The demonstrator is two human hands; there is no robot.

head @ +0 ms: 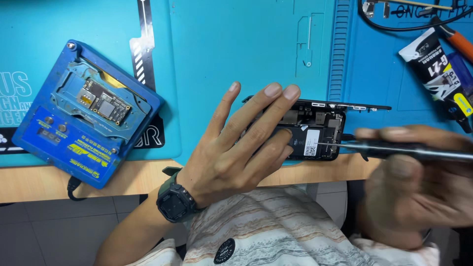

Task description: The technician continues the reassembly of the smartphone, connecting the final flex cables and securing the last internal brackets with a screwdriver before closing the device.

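Observation:
An opened black smartphone (315,130) lies at the front edge of the blue work mat, its inner boards and battery exposed. My left hand (241,143) lies flat on the phone's left part, fingers spread, pressing it down. A dark watch (175,202) sits on that wrist. My right hand (419,182), blurred and close to the camera, grips a black screwdriver (394,149). The thin tip of the screwdriver points left and touches the phone's inside near a white label.
A blue heating fixture (84,116) with a circuit board clamped in it sits at the left on the blue mat (221,49). A black-and-white glue tube (436,64), an orange-handled tool (460,42) and a black cable (394,24) lie at the upper right. The wooden table edge (143,177) runs below.

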